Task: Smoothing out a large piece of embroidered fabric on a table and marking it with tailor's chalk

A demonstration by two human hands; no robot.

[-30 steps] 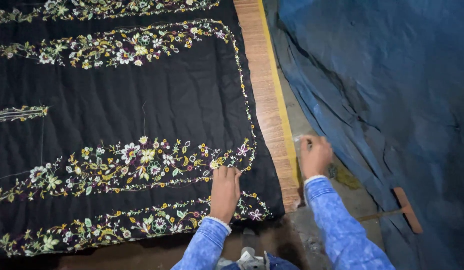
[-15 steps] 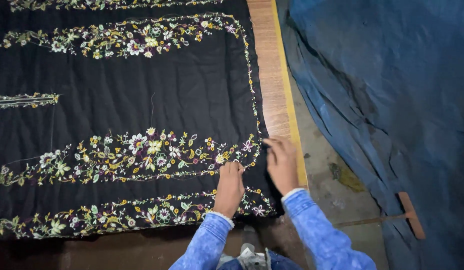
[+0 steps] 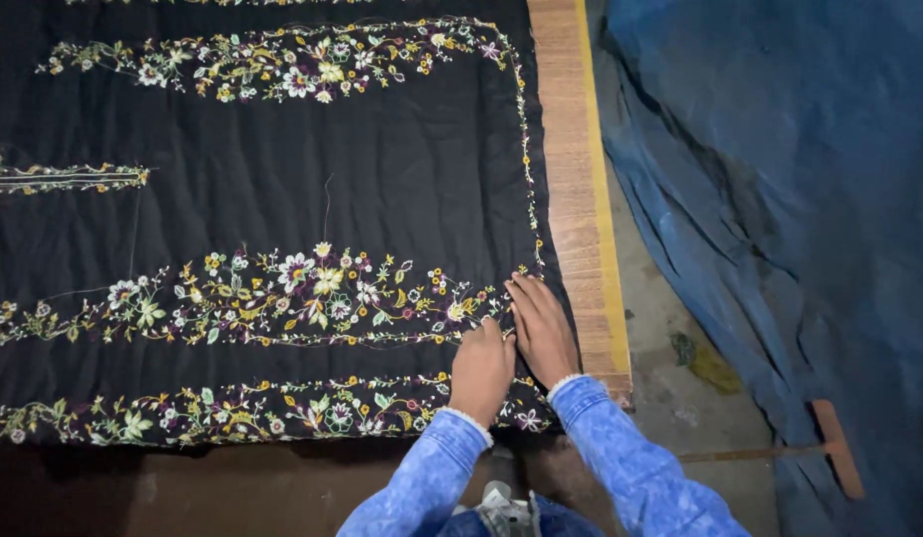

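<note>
A black cloth [image 3: 362, 189] with bands of coloured flower embroidery lies stretched flat over a wooden frame [image 3: 571, 199]. My left hand [image 3: 479, 366] rests on the cloth near its lower right corner, fingers curled at the end of a flower band [image 3: 282, 293]. My right hand [image 3: 541, 328] lies flat beside it, touching it, fingers pointing up the cloth along the beaded border line. Neither hand visibly holds anything. Both sleeves are blue denim.
A blue tarpaulin [image 3: 780, 199] covers the floor to the right of the frame. A wooden-handled tool [image 3: 830, 447] lies on the floor at lower right. Bare concrete floor shows between frame and tarpaulin.
My right hand has moved left from the frame's wooden edge onto the cloth, ending flat beside my left hand. The left hand has stayed in about the same place.
</note>
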